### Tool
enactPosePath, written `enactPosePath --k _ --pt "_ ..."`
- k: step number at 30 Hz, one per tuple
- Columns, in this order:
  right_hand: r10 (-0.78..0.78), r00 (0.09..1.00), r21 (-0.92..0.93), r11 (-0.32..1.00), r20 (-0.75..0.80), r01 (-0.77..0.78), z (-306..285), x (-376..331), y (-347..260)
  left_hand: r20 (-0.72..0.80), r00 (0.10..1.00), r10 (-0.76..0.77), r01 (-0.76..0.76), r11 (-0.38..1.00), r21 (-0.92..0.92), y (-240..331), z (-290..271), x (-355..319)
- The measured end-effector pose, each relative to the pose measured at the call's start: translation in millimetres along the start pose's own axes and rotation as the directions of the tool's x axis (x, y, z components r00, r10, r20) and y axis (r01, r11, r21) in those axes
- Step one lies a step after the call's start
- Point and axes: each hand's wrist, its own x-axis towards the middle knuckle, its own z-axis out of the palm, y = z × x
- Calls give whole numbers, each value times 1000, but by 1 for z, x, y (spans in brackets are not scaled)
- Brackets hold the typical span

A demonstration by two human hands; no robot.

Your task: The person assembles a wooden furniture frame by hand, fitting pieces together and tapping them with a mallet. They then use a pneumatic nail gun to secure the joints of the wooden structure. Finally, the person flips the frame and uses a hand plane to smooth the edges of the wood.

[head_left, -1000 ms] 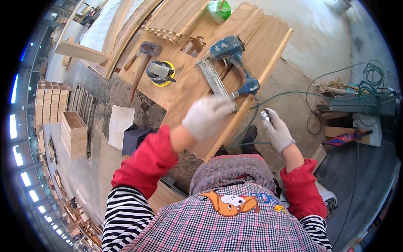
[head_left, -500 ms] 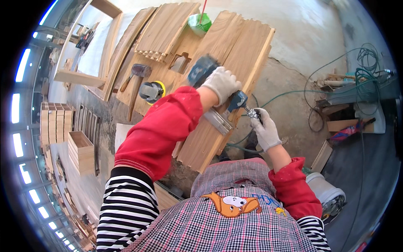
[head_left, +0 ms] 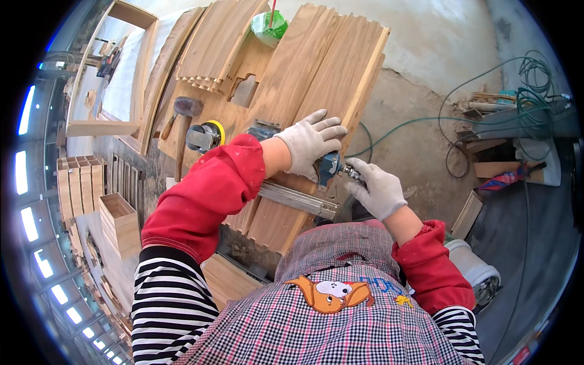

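Note:
A blue air nailer [head_left: 329, 168] lies across wooden boards [head_left: 304, 73], partly hidden beneath my gloved left hand [head_left: 313, 145]. That hand is open, its fingers spread over the tool and the board. At the nailer's near right end, my gloved right hand [head_left: 378, 190] closes its fingers round the metal air coupling [head_left: 351, 173]. Just nearer to me, metal drawer slides [head_left: 298, 198] lie across the boards. A disc sander [head_left: 205, 136] with a yellow rim and a mallet [head_left: 187, 107] rest to the left.
A green and white plastic bag [head_left: 268, 27] sits among the boards at the far side. Green air hose [head_left: 420, 120] crosses the floor to a coil at right. Wooden boxes [head_left: 118, 225] stand left, and a white bucket [head_left: 471, 264] is near my right arm.
The nailer has come down onto the boards, and my left hand has spread its fingers over it. My right hand has shifted slightly left with the coupling. The drawer slides show more fully.

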Motion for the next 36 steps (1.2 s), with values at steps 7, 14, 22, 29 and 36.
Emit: enactPosePath --k 7,14,22,29,36 --pt "2 995 -85 996 95 6 8 17 12 8 999 -42 43 997 -66 -7 5 2" --pt "68 916 -65 997 395 -46 -15 37 8 35 998 -58 61 994 -89 -10 3 4" --pt "40 829 -17 999 557 -37 -17 54 16 4 998 -68 68 984 -164 -14 8 8" --pt "-102 802 296 950 589 -96 0 68 37 32 996 -80 84 984 -155 -14 5 13" --pt "-259 802 560 821 538 -110 16 75 44 -32 994 -100 97 992 -76 -10 7 3"
